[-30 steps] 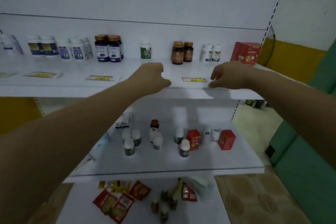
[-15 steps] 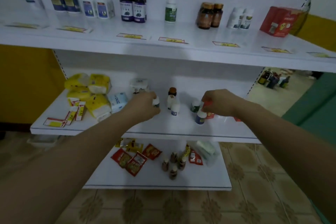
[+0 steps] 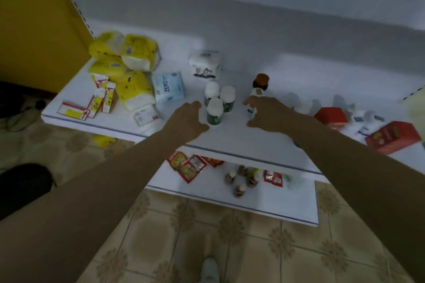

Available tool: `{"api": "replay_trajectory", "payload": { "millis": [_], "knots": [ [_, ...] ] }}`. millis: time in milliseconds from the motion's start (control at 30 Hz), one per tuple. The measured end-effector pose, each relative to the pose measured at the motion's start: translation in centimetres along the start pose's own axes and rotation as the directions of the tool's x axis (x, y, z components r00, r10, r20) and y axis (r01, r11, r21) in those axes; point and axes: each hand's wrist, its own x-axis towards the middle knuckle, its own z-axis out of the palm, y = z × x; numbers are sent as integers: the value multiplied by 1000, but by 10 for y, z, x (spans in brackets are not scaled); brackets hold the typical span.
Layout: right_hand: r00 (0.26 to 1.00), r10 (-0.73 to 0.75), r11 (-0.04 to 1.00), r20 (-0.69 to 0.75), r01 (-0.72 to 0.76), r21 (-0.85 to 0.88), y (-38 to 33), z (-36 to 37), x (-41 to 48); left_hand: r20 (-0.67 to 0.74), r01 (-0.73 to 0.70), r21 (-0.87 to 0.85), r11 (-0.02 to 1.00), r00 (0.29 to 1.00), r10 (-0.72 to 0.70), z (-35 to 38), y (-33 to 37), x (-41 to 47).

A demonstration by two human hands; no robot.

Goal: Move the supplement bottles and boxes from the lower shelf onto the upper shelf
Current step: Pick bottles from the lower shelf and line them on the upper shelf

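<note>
Both bare arms reach over the white lower shelf (image 3: 230, 138); left hand (image 3: 187, 119) sits curled, thumb out, just left of a cluster of three green-labelled, white-capped bottles (image 3: 218, 103), nearly touching the front one. Right hand (image 3: 268, 114) is cupped over a small white bottle (image 3: 253, 111), grip unclear, with a brown-capped dark bottle (image 3: 261, 81) just behind it. Yellow tissue packs (image 3: 128, 64) and a blue "ZERO" pack (image 3: 167, 87) lie to the left, red boxes (image 3: 333, 116) blurred to the right, red sachets (image 3: 188, 167) on the shelf below.
</note>
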Motion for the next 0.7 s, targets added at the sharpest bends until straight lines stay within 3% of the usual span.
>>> {"api": "replay_trajectory", "payload": {
  "millis": [300,400,467,567,700],
  "knots": [
    [992,-52,997,-119,44,-69,-2,28,110,-16,-88,-109,990,996,86,38,3,81],
    [990,-46,999,-134,42,-34,-4,42,130,-50,-131,-113,985,991,126,50,3,96],
    [975,-31,999,-221,36,20,-8,47,133,-97,-145,-128,981,986,134,55,0,101],
    [955,-14,1000,-297,12,-9,-10,49,129,-128,-140,-213,967,985,114,59,-4,104],
    [960,-17,1000,-280,18,0,-12,47,117,-139,-81,-351,933,990,34,58,-5,98]
  ]
}}
